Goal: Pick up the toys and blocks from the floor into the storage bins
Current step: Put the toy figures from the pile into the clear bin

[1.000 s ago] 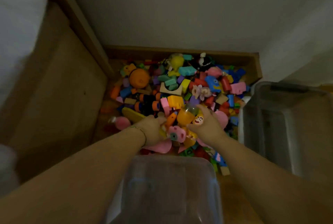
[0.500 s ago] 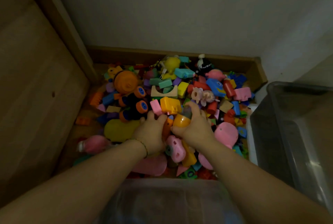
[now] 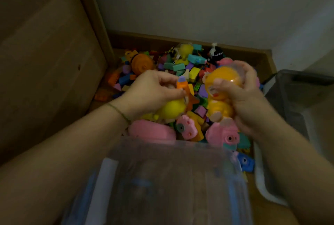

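A heap of coloured toys and blocks (image 3: 188, 65) fills the floor corner against the wall. My left hand (image 3: 153, 89) is lifted over the heap and grips a yellow rounded toy (image 3: 171, 110) together with a small orange piece (image 3: 181, 85). My right hand (image 3: 242, 94) holds an orange ball-shaped capsule (image 3: 222, 78) and an orange figure toy (image 3: 218, 107) below it. A clear plastic storage bin (image 3: 162, 179) stands directly below my forearms, blurred. Pink toy cameras (image 3: 224, 134) lie at the heap's near edge.
A second grey bin (image 3: 298, 98) stands on the right, against the heap. A wooden panel (image 3: 45, 62) rises on the left and a wooden skirting (image 3: 162, 38) runs along the white wall behind. A blue toy (image 3: 244, 161) lies between the two bins.
Both hands have risen off the heap with toys in them: the left brought up the yellow toy, the right the orange capsule and figure. The camera has moved closer.
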